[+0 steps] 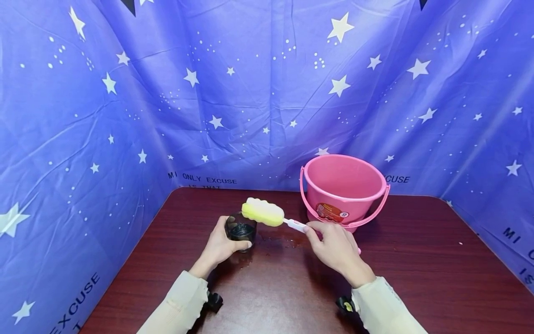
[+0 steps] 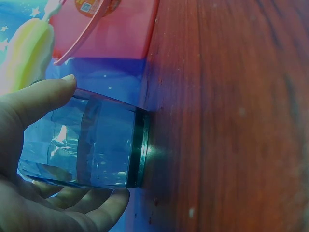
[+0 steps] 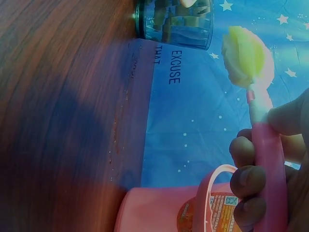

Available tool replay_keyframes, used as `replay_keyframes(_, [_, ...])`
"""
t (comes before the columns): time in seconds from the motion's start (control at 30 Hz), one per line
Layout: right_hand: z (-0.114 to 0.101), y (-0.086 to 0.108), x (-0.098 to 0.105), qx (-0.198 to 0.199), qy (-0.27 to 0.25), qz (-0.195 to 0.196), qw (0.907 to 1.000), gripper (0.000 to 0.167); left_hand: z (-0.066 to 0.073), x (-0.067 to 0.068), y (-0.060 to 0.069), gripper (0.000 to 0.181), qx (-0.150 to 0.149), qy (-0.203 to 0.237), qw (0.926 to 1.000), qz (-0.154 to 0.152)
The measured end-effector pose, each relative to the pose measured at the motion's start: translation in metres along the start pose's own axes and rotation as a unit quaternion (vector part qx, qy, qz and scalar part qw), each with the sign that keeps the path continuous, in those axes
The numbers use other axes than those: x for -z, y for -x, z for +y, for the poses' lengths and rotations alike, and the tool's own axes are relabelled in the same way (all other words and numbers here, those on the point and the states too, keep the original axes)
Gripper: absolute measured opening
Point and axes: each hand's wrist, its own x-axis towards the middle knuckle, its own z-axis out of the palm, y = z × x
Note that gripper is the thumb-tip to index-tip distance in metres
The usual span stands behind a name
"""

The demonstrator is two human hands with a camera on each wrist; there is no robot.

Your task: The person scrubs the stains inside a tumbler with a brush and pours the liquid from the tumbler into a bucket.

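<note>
My left hand (image 1: 223,243) grips a dark see-through glass (image 2: 104,140), thumb on one side and fingers round the other. The glass mouth is up and its base is at or just above the table; I cannot tell if they touch. My right hand (image 1: 335,246) holds a sponge cup brush by its pink and white handle (image 3: 270,169), the fingers curled round it. The brush's yellow and white sponge head (image 1: 263,212) points left, beside and above the glass rim. In the right wrist view the sponge head (image 3: 248,55) is apart from the glass (image 3: 176,21).
A pink bucket (image 1: 345,178) with its handle hanging down in front stands at the back right, behind my right hand. Water drops (image 1: 292,243) dot the dark red wooden table (image 1: 267,287). A blue star-printed cloth (image 1: 267,93) hangs behind and at both sides.
</note>
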Motion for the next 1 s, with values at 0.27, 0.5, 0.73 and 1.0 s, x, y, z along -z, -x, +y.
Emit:
replay_keyframes(0.27, [0.0035,0.0033,-0.0009,-0.004,-0.001,0.004,1.0,0.011,0.0001,0.0,-0.0002,0.083,0.005,-0.006,1.0,-0.004])
replay_keyframes(0.5, [0.0062,0.0041,-0.0014,-0.009,-0.001,0.003,1.0,0.013,-0.0002,0.0006,-0.0005,0.082,0.005,-0.007,1.0,-0.005])
replay_keyframes(0.73, [0.0077,0.0056,0.0,-0.016,0.0,0.005,0.9999,0.011,0.0005,0.0011,0.0,0.082,0.003,-0.007,1.0,-0.003])
replay_keyframes(1.0, [0.0105,0.0087,-0.0003,-0.019,0.001,0.001,0.9998,0.013,-0.0002,0.0012,-0.0003,0.081,0.004,-0.007,1.0,-0.005])
